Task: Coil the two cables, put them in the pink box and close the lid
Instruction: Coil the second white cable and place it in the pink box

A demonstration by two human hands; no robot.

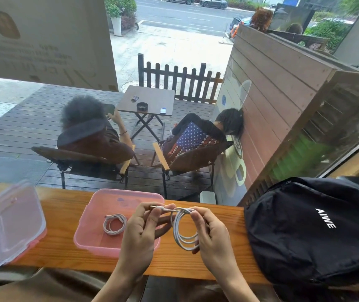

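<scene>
White cable (184,231), coiled in loops, held above the wooden counter (65,247): right hand (212,234) pinches the coil, left hand (143,229) grips the plug end, fingers closed. Second coiled cable (114,224) lies inside the open pink box (91,243). Clear lid (10,223) rests left; black backpack (311,229) sits right.

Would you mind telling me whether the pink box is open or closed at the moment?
Open. The pink box has no lid on; its lid lies apart on the counter to its left, and one coiled cable shows inside.
</scene>
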